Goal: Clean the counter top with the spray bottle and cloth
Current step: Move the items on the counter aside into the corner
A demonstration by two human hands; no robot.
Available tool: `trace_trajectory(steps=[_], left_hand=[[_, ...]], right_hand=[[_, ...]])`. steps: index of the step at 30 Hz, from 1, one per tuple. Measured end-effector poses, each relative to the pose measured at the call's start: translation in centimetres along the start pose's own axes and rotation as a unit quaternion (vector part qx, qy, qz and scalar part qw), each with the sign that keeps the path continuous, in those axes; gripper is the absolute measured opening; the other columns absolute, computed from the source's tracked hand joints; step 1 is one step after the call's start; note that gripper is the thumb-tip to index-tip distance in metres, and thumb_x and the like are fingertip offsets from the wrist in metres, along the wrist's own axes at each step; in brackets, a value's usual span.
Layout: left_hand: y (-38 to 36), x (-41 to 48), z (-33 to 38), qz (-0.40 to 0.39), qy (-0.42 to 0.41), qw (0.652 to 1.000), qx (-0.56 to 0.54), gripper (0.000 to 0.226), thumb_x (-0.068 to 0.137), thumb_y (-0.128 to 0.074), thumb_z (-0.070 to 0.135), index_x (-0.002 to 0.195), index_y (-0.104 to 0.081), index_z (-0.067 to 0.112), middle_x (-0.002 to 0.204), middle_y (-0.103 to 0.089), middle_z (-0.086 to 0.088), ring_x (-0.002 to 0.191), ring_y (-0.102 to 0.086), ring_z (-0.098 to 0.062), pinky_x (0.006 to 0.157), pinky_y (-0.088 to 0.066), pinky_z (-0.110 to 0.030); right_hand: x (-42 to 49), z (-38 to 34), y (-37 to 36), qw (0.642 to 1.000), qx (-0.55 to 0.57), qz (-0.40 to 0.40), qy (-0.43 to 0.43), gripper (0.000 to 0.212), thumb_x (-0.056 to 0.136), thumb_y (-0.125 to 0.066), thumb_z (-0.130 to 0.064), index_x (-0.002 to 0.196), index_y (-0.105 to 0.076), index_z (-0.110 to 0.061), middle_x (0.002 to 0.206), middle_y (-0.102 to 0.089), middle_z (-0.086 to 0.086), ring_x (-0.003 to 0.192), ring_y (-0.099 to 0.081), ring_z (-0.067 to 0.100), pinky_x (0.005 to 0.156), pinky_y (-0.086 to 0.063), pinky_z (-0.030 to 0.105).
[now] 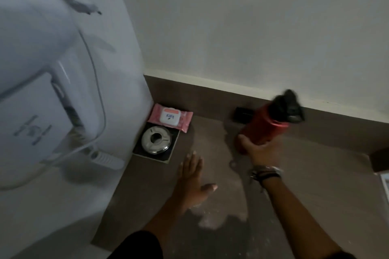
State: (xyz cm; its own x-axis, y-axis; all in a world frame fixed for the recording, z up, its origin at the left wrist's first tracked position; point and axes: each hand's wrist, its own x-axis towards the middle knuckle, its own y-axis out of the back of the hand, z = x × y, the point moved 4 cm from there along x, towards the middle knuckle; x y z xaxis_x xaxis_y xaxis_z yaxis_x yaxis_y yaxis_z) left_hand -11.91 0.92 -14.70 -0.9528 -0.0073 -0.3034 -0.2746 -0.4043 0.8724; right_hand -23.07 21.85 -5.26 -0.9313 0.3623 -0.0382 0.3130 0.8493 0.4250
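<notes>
My right hand (257,149) grips a red spray bottle (266,127) with a black nozzle, tilted to the upper right above the brown counter top (305,185). The bottle is blurred. My left hand (192,176) is spread flat, palm down, over the counter with its fingers apart and nothing in it. A pale wet or dusty patch (219,218) shows on the counter just below that hand. No cloth is in view.
A white appliance (48,90) with a cable fills the left side. Beside it lie a pink wipes pack (170,118) and a round silver ashtray on a dark square tray (155,141). A small black object (243,114) sits against the back wall.
</notes>
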Motion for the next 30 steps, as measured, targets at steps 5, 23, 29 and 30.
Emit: trace_trajectory(steps=[5, 23, 29, 30], left_hand=[[0.1, 0.3, -0.4, -0.037, -0.001, 0.999, -0.038, 0.104, 0.077, -0.044, 0.073, 0.154, 0.007, 0.026, 0.159, 0.030, 0.003, 0.144, 0.033, -0.017, 0.118, 0.016, -0.037], [0.0, 0.5, 10.9, -0.051, -0.111, 0.993, 0.009, 0.105, 0.071, -0.010, 0.076, 0.154, -0.019, 0.011, 0.165, -0.007, -0.013, 0.153, 0.001, -0.025, 0.123, 0.000, -0.038], [-5.2, 7.9, 21.6, -0.096, -0.081, 0.992, -0.023, 0.106, 0.080, -0.059, 0.069, 0.154, -0.011, 0.010, 0.164, 0.000, -0.018, 0.152, 0.000, -0.031, 0.124, -0.006, -0.046], [-6.4, 8.6, 22.6, -0.096, -0.064, 0.993, -0.011, 0.113, 0.075, -0.060, 0.072, 0.155, -0.008, 0.012, 0.164, 0.006, -0.018, 0.152, 0.006, -0.033, 0.123, -0.004, -0.049]], right_hand=[[-2.9, -4.2, -11.5, 0.993, 0.025, -0.108, 0.040, 0.066, 0.054, -0.091, -0.033, 0.099, -0.042, -0.027, 0.086, -0.056, -0.010, 0.076, -0.056, 0.014, 0.066, -0.043, 0.021], [-6.7, 4.3, 8.2, 0.992, -0.110, 0.010, 0.062, 0.048, 0.080, -0.075, -0.028, 0.120, -0.058, -0.008, 0.117, -0.060, 0.010, 0.107, -0.058, 0.024, 0.094, -0.049, 0.036], [-4.0, 15.6, 30.0, 0.963, -0.121, 0.232, -0.060, 0.050, 0.074, -0.082, -0.029, 0.112, -0.057, -0.008, 0.105, -0.052, 0.003, 0.099, -0.058, 0.029, 0.084, -0.051, 0.043], [-2.8, 17.0, 33.3, 0.953, -0.119, 0.268, -0.072, 0.054, 0.072, -0.083, -0.030, 0.113, -0.056, -0.006, 0.105, -0.052, 0.005, 0.099, -0.057, 0.030, 0.083, -0.051, 0.042]])
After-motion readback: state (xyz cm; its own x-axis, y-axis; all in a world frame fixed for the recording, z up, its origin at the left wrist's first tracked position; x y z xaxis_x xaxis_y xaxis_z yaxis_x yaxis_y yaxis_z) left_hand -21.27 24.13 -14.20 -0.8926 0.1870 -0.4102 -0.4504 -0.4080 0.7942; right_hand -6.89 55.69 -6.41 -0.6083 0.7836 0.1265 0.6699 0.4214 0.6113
